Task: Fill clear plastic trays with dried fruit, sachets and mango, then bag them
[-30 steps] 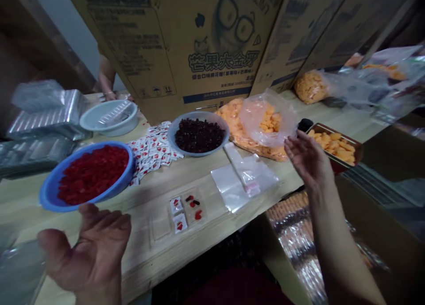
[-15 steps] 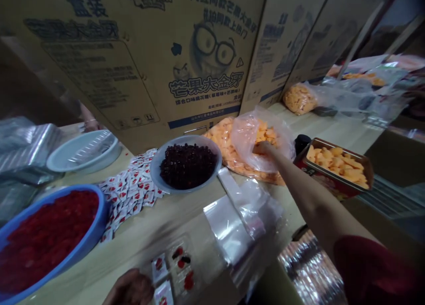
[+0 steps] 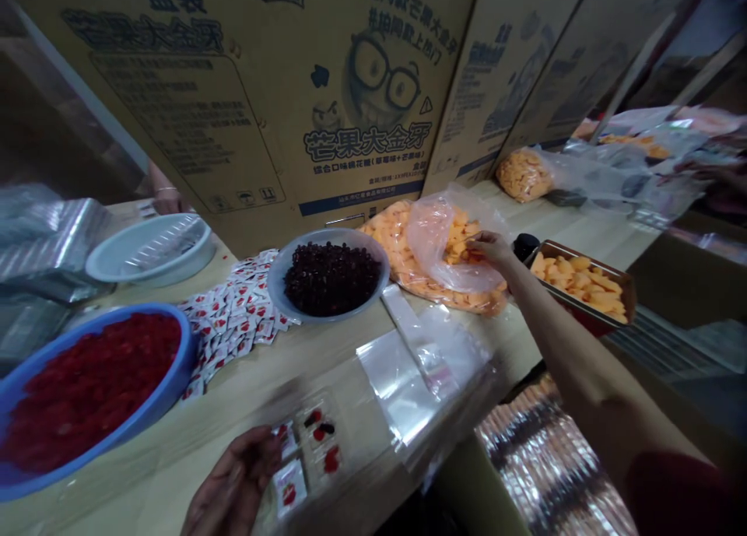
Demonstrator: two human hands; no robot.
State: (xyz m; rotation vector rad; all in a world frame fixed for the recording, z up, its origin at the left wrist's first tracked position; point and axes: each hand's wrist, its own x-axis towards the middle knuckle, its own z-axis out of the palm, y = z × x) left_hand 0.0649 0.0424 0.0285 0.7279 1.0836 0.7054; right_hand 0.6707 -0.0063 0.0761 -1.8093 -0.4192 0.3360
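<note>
My right hand (image 3: 490, 248) is at the mouth of a clear plastic bag (image 3: 429, 236) full of orange candies (image 3: 458, 240). Its fingers are pinched, apparently on an orange candy, though the fingertips blend with the pieces behind. Beside a clear compartment tray (image 3: 344, 431) at the table's near edge, my left hand (image 3: 236, 481) is held palm up, fingers loosely curled and apart, with nothing visible in it. Two white packets with a red print (image 3: 290, 485) lie in the tray's left compartments; red and dark candies (image 3: 320, 431) sit in others.
A blue basin (image 3: 187, 349) of red candies, a pile of small packets (image 3: 239, 310) and a bowl (image 3: 379, 287) of dark candies line the table. Flat clear bags (image 3: 397, 380) lie centrally. A tin (image 3: 627, 291) of orange pieces is right. Cartons (image 3: 262, 131) stand behind; another person's hand (image 3: 168, 201) shows left.
My right hand has come up from inside the bag to its mouth, fingers now visible. My left hand has shifted up beside the tray and turned its palm more into view.
</note>
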